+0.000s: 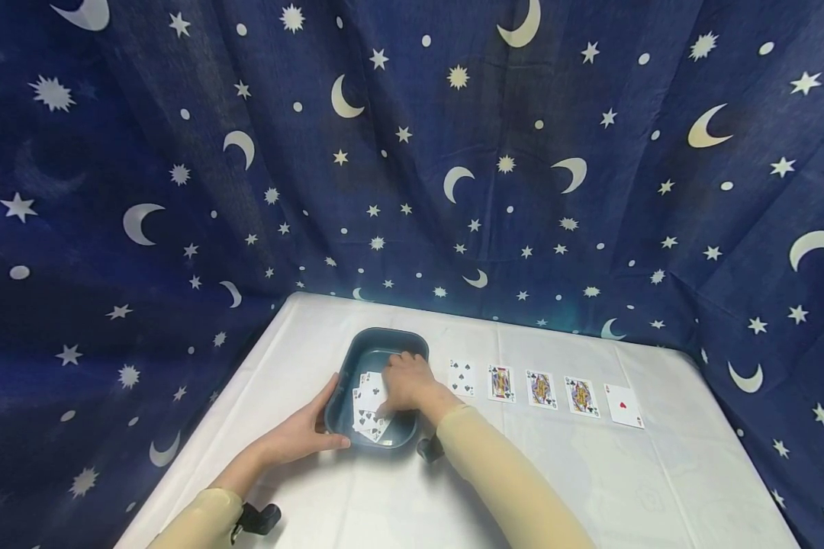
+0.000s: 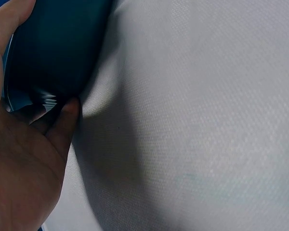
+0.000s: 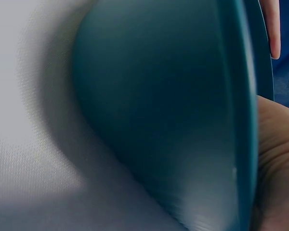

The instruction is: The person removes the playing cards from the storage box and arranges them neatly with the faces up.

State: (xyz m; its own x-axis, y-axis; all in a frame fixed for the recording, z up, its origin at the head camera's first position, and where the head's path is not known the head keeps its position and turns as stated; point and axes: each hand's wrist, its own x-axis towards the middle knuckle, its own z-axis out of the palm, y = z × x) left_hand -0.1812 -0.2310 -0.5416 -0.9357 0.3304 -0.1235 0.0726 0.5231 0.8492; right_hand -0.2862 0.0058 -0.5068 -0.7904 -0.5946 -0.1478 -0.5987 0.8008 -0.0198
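Observation:
A teal rectangular tub [image 1: 378, 335] stands on the table, with several playing cards [image 1: 371, 393] in a loose overlapping pile inside, clubs and spades showing. My left hand [image 1: 305, 435] grips the tub's near left side, its thumb along the near corner and its fingers along the left wall. In the left wrist view that hand [image 2: 26, 159] curls against the dark teal wall. My right hand [image 1: 408, 385] reaches over the right rim into the tub, its thumb by the cards. Its fingertips are mostly hidden, and the right wrist view shows chiefly the tub's outer wall [image 3: 154, 96].
Right of the tub lies a row of face-up cards: a spade number card [image 1: 462, 377], several face cards [image 1: 541, 389] and an ace of hearts [image 1: 623, 406]. A white cloth [image 1: 556, 488] covers the table. A dark blue star-and-moon curtain [image 1: 412, 191] hangs behind and at both sides.

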